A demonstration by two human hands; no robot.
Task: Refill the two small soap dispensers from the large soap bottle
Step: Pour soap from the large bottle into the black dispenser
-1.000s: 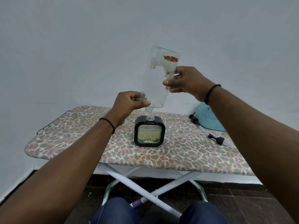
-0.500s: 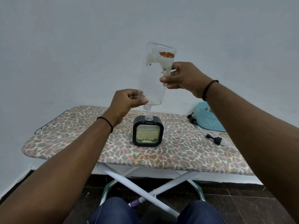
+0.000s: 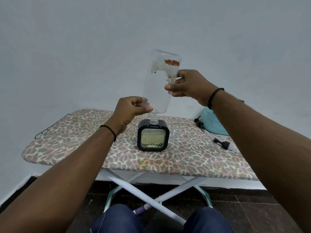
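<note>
Fingers (image 3: 175, 84) of the right hand (image 3: 188, 86) are clamping the inverted large soap bottle (image 3: 158, 88) near its base; left hand (image 3: 129, 110) is pinching its shoulder. Neck is sitting over the dispenser (image 3: 152, 137), bench (image 3: 84, 142) centre. Bottle looks near-empty, light, slick; pump (image 3: 221, 143) lying at 3 o'clock.

The soap dispenser (image 3: 152, 135) stands on the ironing board (image 3: 84, 142) near its middle; the large soap bottle (image 3: 160, 83) hangs upside down directly above it, neck at the dispenser's top opening; the left hand (image 3: 130, 110) is left of the neck, the right hand (image 3: 188, 86) right of the body; a basket (image 3: 213, 122) sits far right, two pump heads (image 3: 198, 122) (image 3: 222, 144) beside and before it.
</note>
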